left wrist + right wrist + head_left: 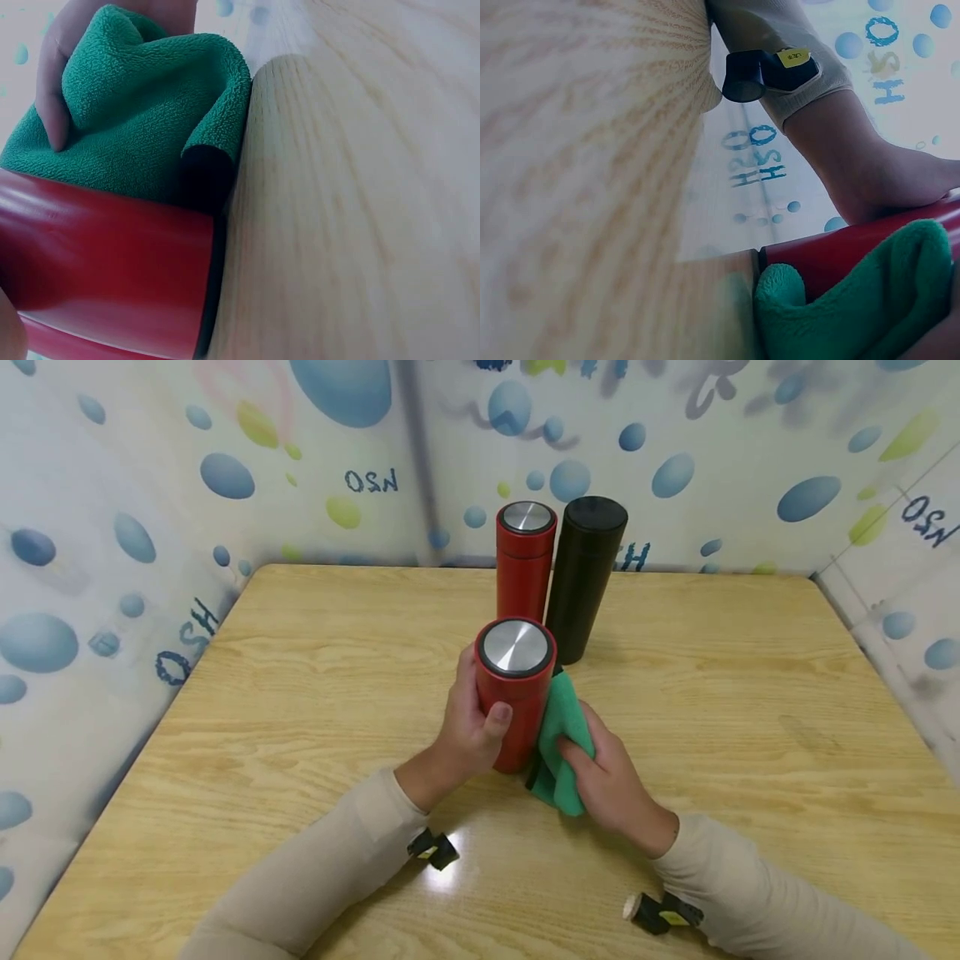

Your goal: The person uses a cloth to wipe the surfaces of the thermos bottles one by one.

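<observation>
My left hand (474,722) grips a red thermos flask (517,697) with a brushed silver lid top, thumb across its near side. The flask is upright, its black-rimmed base at or close to the tabletop. On its right, my right hand (611,777) holds a folded green cloth (566,743) against the flask's side, thumb on top. In the left wrist view the fluffy cloth (150,112) lies along the red wall (112,262); a dark patch shows under its edge, and I cannot tell what it is. The right wrist view shows the cloth (855,315) too.
Behind stand a second red flask (525,564) with a silver lid and a black flask (588,581), side by side. The wooden table (337,652) meets a patterned wall (450,443) at the back. Small black devices are strapped at both wrists.
</observation>
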A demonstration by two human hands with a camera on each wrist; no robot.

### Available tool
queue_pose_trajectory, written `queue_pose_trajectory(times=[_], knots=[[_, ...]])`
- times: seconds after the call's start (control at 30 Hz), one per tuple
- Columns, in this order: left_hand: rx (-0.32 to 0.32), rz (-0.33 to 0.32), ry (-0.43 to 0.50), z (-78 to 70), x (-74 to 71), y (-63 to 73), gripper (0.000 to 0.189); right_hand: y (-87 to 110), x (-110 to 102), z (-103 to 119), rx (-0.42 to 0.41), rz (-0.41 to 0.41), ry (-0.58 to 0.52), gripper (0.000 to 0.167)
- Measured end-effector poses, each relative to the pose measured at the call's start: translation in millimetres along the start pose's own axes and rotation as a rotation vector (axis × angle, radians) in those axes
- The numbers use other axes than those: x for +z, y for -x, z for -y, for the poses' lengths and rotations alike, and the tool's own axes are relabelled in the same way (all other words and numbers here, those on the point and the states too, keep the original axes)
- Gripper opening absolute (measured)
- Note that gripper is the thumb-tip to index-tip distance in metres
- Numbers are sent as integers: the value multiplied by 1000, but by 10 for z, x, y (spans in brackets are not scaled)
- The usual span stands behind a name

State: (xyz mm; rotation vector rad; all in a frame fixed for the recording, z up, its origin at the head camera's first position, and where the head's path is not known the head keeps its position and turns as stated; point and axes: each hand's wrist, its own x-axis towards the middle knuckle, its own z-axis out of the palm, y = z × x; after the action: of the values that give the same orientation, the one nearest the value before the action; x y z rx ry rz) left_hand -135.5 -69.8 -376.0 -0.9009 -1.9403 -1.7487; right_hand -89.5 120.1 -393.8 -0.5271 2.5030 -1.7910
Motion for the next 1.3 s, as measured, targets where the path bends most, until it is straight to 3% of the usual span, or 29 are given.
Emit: queue_pose_trajectory(times=[0.47,1.13,1.3], knots=[[-14,12,6,-30,17,-21,90,37,-25,64,1,-60,-64,40],[-40,-9,17,-68,14,-9,88,23,-21,105,5,-34,-50,41],[-88,-22,-9,-70,9,11,87,33,-14,100,24,-30,-57,41]])
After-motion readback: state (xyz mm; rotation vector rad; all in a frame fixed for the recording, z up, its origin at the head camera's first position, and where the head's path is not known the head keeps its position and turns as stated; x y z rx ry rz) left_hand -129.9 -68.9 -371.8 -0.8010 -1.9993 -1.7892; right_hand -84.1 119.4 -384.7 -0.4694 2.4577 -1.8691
